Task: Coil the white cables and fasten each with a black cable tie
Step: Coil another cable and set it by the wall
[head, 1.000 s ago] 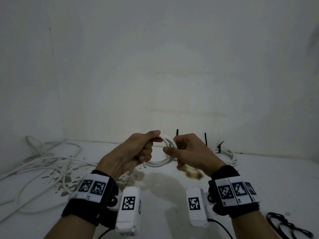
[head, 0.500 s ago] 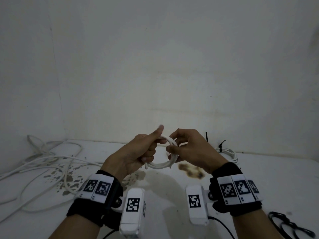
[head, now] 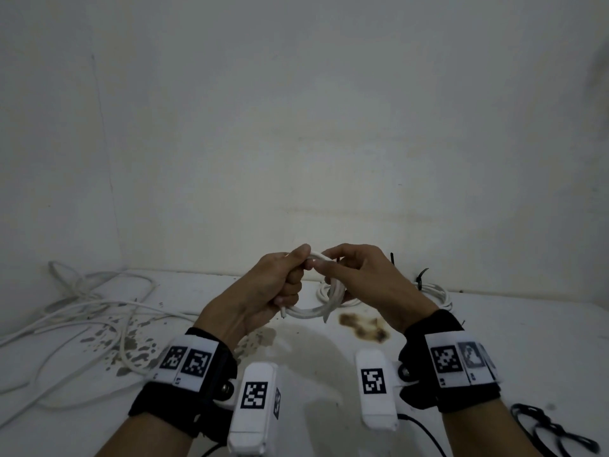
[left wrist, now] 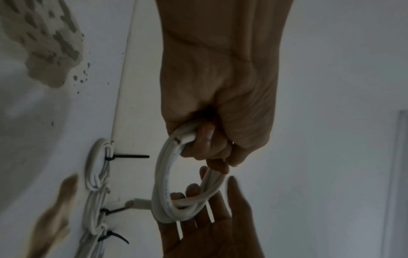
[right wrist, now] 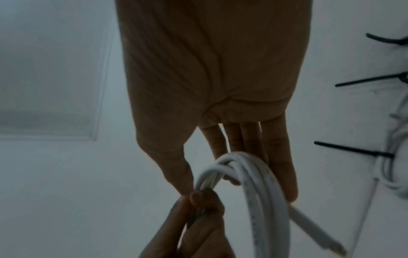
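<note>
Above the stained white table (head: 329, 374) by the bare wall (head: 296, 127), the left hand (head: 263, 291) grasps a white cable coil (head: 316, 311), while wrist views show the right hand (right wrist: 212, 87) slack-fingered, steadying it near tied coils (left wrist: 97, 165) at the back edge.

Both hands up in front, close together, wrists w/ black straps. Left hand (head: 263, 291) is a fist, fingers curled round the coil (head: 316, 310), thumb on top. Right hand (head: 365, 282) has fingers mostly straight, spread along the coil's other side, thumb tip meeting left thumb.
</note>
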A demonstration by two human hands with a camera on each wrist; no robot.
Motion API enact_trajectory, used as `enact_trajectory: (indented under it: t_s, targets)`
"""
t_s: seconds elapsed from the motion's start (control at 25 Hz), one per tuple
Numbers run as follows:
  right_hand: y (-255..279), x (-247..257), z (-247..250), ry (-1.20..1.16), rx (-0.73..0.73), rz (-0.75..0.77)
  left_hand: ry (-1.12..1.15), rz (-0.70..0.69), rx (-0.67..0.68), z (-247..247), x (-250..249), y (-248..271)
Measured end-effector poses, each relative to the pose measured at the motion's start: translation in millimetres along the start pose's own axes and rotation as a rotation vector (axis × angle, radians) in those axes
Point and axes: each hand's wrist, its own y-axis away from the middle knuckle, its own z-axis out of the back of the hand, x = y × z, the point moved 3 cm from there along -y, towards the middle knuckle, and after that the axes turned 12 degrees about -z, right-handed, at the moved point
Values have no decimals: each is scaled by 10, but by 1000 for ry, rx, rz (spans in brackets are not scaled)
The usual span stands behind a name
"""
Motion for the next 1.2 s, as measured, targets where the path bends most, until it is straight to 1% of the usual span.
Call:
enact_trajectory:
  t_s: [0.08,0.2,0.28,0.36,0.44,0.6,0.72,0.84,1.0,1.12,1.2]
  targets:
    - [-8,-35,-92,-134,75,-105,-47,24,32,-45,15,24]
    - [-37,-124,-231,-452,201,-332,-103,114,70,-91,50,58]
    - [-40,-138,-271,-542,281,-391,-36,175,55,-50,62,63]
    - [-51,-131,-264,-534,282,-380,122,218,75,-25,84,46]
    - [-54,-112,-252,-551,229,-362,293,236,93,-26,110,30]
    - [-77,-91,-255,-594,104,-314,578,269,73,-39,199,28]
    - [-84,-98,-236,-588,63,-297,690,273,79,-70,283,52]
    - [-68,-80,-195,-580,61,-285,630,204,89,-106,270,47]
    - [-44,-23,-152,-533,107,-241,432,128,6,-103,171,13]
    - [-49,-23,-159,-542,143,-238,362,72,-42,-100,107,12]
    - [-57,-48,-161,-549,162,-243,339,70,-72,-110,86,-15]
